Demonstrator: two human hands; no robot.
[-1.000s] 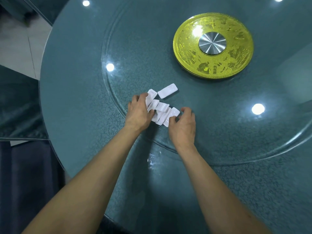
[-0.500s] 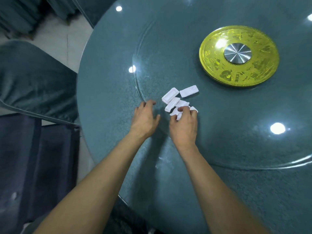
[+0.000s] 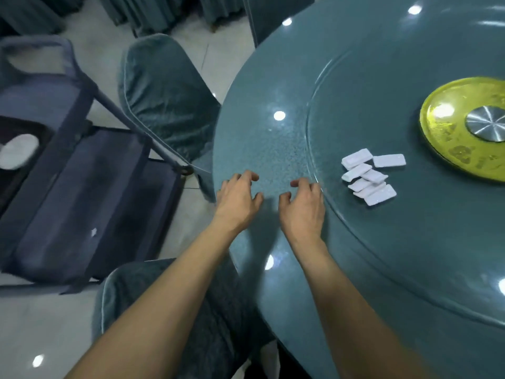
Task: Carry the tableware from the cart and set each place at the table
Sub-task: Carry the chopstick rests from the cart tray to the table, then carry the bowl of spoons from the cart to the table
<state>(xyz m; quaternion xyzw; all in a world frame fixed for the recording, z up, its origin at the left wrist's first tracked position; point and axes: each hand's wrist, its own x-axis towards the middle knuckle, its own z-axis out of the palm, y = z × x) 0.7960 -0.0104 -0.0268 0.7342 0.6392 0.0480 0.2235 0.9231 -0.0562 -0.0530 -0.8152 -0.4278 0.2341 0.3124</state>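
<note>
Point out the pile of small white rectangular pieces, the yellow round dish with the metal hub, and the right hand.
pile of small white rectangular pieces (image 3: pixel 367 177): head view, middle piece.
yellow round dish (image 3: pixel 445 140): head view, left yellow surface.
right hand (image 3: pixel 302 212): head view, back of hand.

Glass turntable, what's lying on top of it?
On the turntable, a loose heap of small white rests near its rim; they overlap, so lower ones are partly hidden. Whether the yellow disc sits on or under the glass is unclear.
</note>
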